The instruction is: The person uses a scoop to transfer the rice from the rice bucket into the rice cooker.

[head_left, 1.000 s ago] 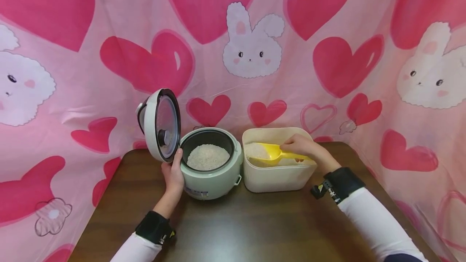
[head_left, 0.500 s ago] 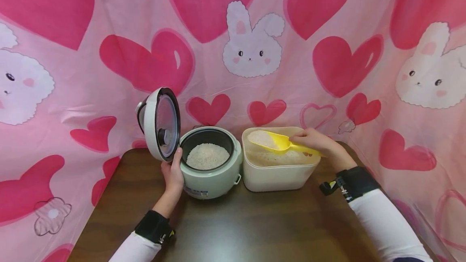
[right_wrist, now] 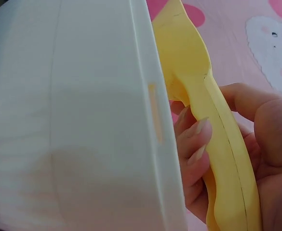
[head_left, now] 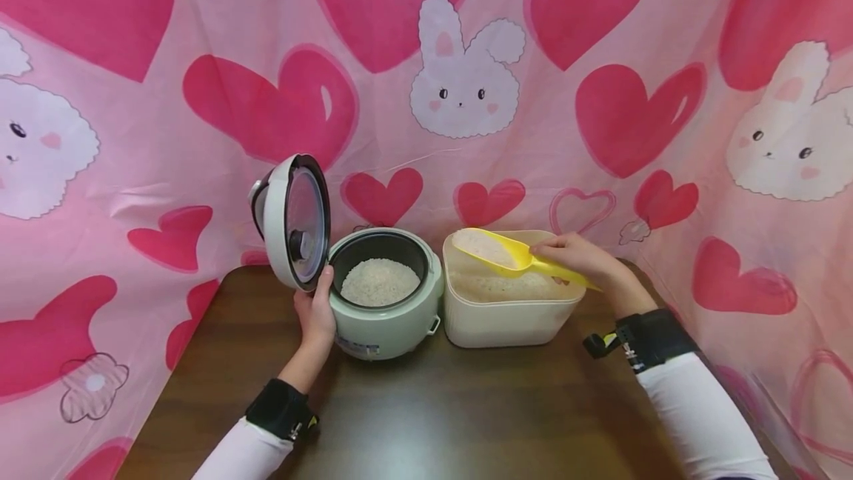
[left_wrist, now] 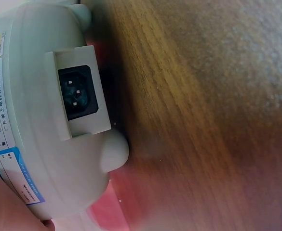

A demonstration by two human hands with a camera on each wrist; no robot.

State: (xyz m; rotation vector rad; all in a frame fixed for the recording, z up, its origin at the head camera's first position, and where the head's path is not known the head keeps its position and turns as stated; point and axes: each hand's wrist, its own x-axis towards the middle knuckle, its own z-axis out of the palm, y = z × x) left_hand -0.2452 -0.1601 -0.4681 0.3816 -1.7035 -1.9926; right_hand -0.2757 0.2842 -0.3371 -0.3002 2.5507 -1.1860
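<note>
A pale green rice cooker [head_left: 386,335] stands with its lid [head_left: 280,232] raised on the left and white rice [head_left: 380,282] in its dark pot. My left hand [head_left: 316,317] holds the cooker's left side, thumb up at the rim beside the lid; most of its fingers are hidden. To the right is a cream bin [head_left: 509,324] with rice in it. My right hand [head_left: 576,254] grips the handle of a yellow scoop [head_left: 520,254] loaded with rice. The scoop is over the bin, its tip near the back left rim. The right wrist view shows the fingers [right_wrist: 194,139] wrapped round the handle.
Both containers stand side by side on a dark wooden table [head_left: 413,421], near its back edge. A pink curtain with hearts and rabbits [head_left: 466,87] hangs close behind them. The cooker's power socket [left_wrist: 78,91] shows low on its side in the left wrist view.
My right hand has lifted the scoop with rice out of the bin's contents, moving up and slightly right. The left hand stays at the cooker.
</note>
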